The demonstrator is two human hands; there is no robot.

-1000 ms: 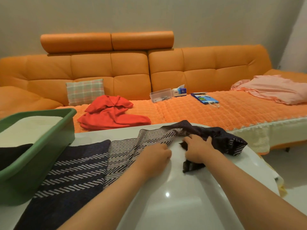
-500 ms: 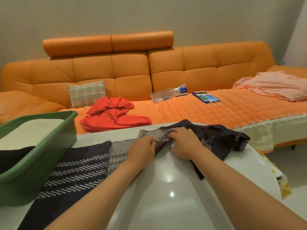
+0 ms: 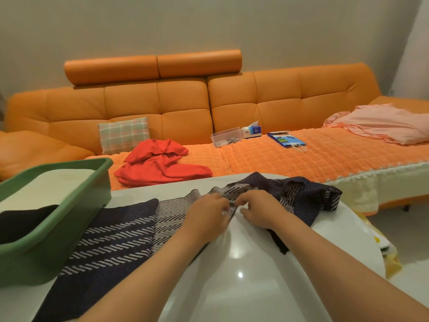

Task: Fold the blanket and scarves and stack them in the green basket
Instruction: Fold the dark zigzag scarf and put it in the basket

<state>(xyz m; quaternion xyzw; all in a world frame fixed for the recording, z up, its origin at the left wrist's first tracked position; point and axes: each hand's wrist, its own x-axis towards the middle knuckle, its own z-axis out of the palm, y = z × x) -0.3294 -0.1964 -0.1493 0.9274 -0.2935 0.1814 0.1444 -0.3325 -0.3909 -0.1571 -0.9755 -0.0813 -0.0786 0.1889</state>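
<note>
Head view, and both hands are working at the middle of the patterned scarf (image 3: 130, 235), which sprawls across the white counter (image 3: 243, 289) from its near left corner up to the far right edge, where the dark end lies bunched and crumpled. Left grip (image 3: 209, 212) has its fingers curled onto the zigzag fabric, right grip (image 3: 260, 210) pinches the cloth just beside it, the two nearly touching, and that looks like gathering or straightening an edge rather than a finished fold. Over at the counter's left edge sits the green basket (image 3: 65, 240), and it already has something in it: a cream folded piece (image 3: 51, 184) toward the back and a dark folded piece (image 3: 21, 221) toward the front, so part of the stack seems done. Plenty left, by my reading: this scarf is flat on one end, rumpled on the other, not yet folded at all. Beyond the counter's far edge, on the orange sofa (image 3: 185, 98), a red cloth (image 3: 160, 166) lies in a loose heap and a pink cloth (image 3: 383, 126) is spread out unfolded, both apparently waiting their turn.
</note>
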